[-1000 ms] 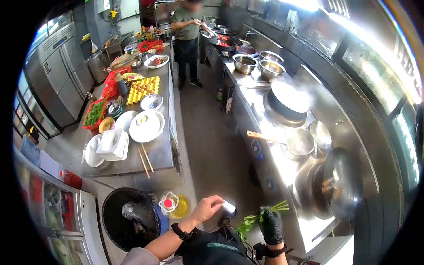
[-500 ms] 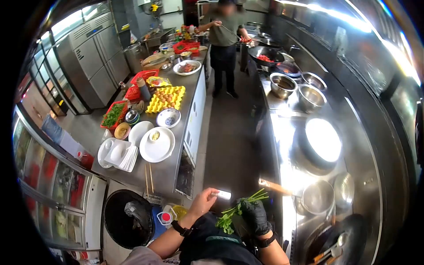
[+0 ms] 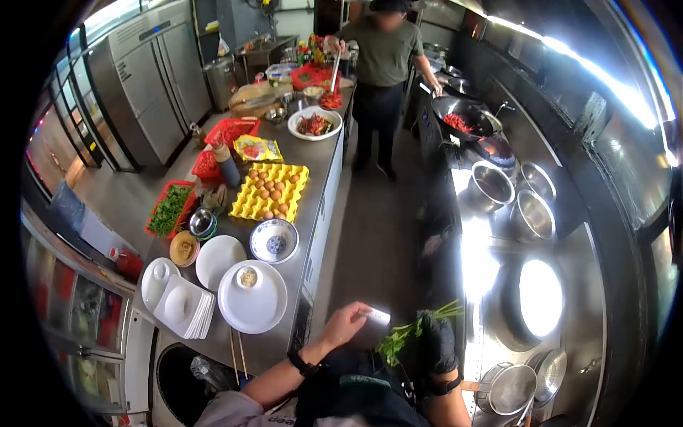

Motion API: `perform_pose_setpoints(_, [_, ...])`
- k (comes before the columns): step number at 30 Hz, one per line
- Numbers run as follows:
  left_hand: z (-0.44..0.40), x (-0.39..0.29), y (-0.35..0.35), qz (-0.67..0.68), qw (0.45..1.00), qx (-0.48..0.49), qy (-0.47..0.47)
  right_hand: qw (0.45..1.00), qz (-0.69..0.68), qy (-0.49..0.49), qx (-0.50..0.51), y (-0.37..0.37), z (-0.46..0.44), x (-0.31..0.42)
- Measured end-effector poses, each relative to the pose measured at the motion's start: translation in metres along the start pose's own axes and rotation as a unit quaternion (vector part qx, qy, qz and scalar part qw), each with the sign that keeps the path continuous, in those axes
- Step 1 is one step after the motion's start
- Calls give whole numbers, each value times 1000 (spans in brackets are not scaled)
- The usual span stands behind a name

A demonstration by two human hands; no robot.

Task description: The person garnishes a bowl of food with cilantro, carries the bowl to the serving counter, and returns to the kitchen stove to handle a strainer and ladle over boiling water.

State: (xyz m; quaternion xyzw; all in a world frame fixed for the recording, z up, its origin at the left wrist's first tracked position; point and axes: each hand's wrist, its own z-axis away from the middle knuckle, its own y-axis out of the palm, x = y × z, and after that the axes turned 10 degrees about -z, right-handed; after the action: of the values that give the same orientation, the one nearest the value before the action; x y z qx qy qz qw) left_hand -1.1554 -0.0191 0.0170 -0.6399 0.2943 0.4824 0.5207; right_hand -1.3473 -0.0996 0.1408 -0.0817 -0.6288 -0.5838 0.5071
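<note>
Left hand (image 3: 346,322) pinches a pale object (image 3: 379,317), six o'clock; right hand (image 3: 439,345) grips herbs (image 3: 400,343), five. A co-worker's (image 3: 386,60) ladle (image 3: 335,75) now reaches the counter (image 3: 317,159) at twelve

Gleams as glossy metal on the stove (image 3: 475,274) and bowls (image 3: 535,220), as duller, smooth metal on the fridge (image 3: 146,89) and counter (image 3: 317,191). Looks like matt plastic on the tray (image 3: 249,203), smooth and glossy on the plates (image 3: 245,312), wooden on the chopsticks (image 3: 242,356), matt on the glove (image 3: 440,345).

Herbs (image 3: 403,343) lie in the right hand (image 3: 440,343), between left-side counter (image 3: 304,153) and right-side stove (image 3: 485,341).
</note>
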Motion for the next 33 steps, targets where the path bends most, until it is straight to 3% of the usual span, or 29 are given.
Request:
perform_pose_setpoints(2, [-32,18,-9,41,999,-1,-8,999,-2,-16,-51,7,-32,0])
perform_pose_setpoints(12, [-178,34,-47,7,997,-16,-74,998,11,64,-6,-30,-228,20])
perform_pose_setpoints(15, [-232,32,-54,56,992,-78,-75,990,120,45,63,-31,-299,44])
perform_pose_setpoints(17, [-270,33,-58,41,990,-104,-91,993,66,68,77,-44,-351,53])
perform_pose_setpoints(19, [-295,46,-54,35,984,-144,-103,975,175,113,79,-45,-388,71])
perform_pose_setpoints(21, [-321,38,-55,15,981,-167,-95,972,186,54,130,-50,-424,72])
perform_pose_setpoints(23, [-341,35,-53,31,977,-150,-150,977,106,140,117,-47,-453,85])
perform_pose_setpoints(27, [-368,31,-55,40,977,-164,-128,976,91,159,116,-47,-491,85])
perform_pose_setpoints(29, [-380,21,-71,-8,980,-145,-138,950,248,123,144,-38,-505,87])
perform_pose_setpoints(30, [-384,17,-76,-51,979,-132,-147,951,247,124,138,-34,-507,87])
perform_pose_setpoints(32, [-391,27,-85,-37,982,-133,-126,974,104,162,117,-23,-508,86])
perform_pose_setpoints(33, [-396,36,-90,-27,984,-141,-102,974,111,160,118,-23,-512,82])
